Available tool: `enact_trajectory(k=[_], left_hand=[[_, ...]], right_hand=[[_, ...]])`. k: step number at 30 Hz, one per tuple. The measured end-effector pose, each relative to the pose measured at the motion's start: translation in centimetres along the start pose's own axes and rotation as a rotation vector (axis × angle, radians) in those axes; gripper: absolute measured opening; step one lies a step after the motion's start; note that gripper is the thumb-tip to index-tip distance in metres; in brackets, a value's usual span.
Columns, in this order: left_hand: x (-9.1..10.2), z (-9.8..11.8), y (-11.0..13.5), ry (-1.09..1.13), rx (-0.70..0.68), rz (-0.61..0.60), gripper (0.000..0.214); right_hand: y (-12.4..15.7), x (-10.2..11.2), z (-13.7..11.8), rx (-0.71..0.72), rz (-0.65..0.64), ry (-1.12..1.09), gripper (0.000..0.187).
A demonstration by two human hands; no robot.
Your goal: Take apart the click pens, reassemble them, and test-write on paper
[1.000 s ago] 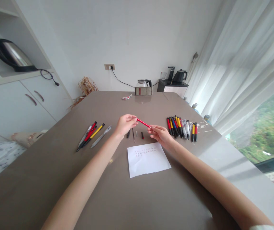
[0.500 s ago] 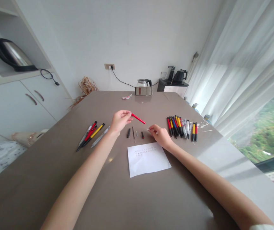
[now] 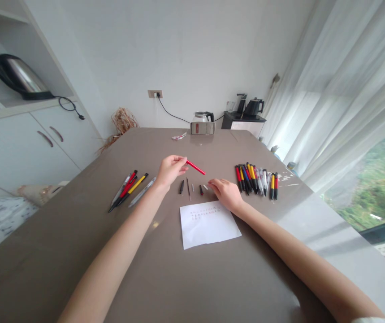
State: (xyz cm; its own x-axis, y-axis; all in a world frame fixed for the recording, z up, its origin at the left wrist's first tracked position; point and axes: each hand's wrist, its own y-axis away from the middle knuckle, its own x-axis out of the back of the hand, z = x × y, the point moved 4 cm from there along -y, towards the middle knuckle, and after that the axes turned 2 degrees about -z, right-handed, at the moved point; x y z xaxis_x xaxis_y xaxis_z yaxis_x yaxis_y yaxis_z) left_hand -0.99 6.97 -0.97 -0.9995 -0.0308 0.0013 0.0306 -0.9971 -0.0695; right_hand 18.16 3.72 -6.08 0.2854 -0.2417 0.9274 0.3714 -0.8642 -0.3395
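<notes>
My left hand [image 3: 172, 170] pinches one end of a red pen barrel [image 3: 196, 168], which slants down to the right above the table. On the tabletop below lie a black pen grip [image 3: 181, 187], a thin ink refill [image 3: 188, 188], a small spring [image 3: 193, 188], a dark pen part with a red end [image 3: 201, 190] and a short white piece [image 3: 205, 187]. Just right of the white piece is my right hand [image 3: 225, 192], palm down, its fingers loosely bent and apart from the piece. It rests by the top edge of a sheet of paper [image 3: 209, 231] with writing.
Several pens [image 3: 127, 190] lie at the left, with a grey pen [image 3: 142, 192] beside my left forearm. A row of coloured pens [image 3: 253, 179] lies at the right. Toward the back of the table [image 3: 145, 148] are a crumpled wrapper [image 3: 179, 136] and a metallic box [image 3: 202, 128].
My right hand has let go of the short white piece, which now lies on the table beside the dark pen part. The left hand still holds the red barrel, almost unmoved.
</notes>
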Motion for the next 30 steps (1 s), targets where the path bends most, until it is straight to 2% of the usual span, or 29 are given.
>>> enact_trajectory(k=[7,13,16,25,30], left_hand=[[-0.1,0.0,0.2,0.020,0.007,-0.003,0.027],[0.0,0.0,0.1,0.023,0.024,0.003,0.026],[0.0,-0.1,0.1,0.007,0.056,-0.011,0.024],[0.2,-0.5,-0.1,-0.036,0.108,-0.027,0.017],[0.0,-0.7,0.1,-0.032,0.095,-0.090,0.020]], right_hand=[[-0.2,0.0,0.0,0.018,-0.030,0.088,0.031],[-0.1,-0.8,-0.1,0.045,-0.167,0.173,0.044],[-0.1,-1.0,-0.3,0.063,-0.180,0.161,0.043],[-0.4,-1.1,0.6,-0.005,-0.109,-0.010,0.037],[-0.5,-0.2,0.7,-0.017,0.027,-0.191,0.032]])
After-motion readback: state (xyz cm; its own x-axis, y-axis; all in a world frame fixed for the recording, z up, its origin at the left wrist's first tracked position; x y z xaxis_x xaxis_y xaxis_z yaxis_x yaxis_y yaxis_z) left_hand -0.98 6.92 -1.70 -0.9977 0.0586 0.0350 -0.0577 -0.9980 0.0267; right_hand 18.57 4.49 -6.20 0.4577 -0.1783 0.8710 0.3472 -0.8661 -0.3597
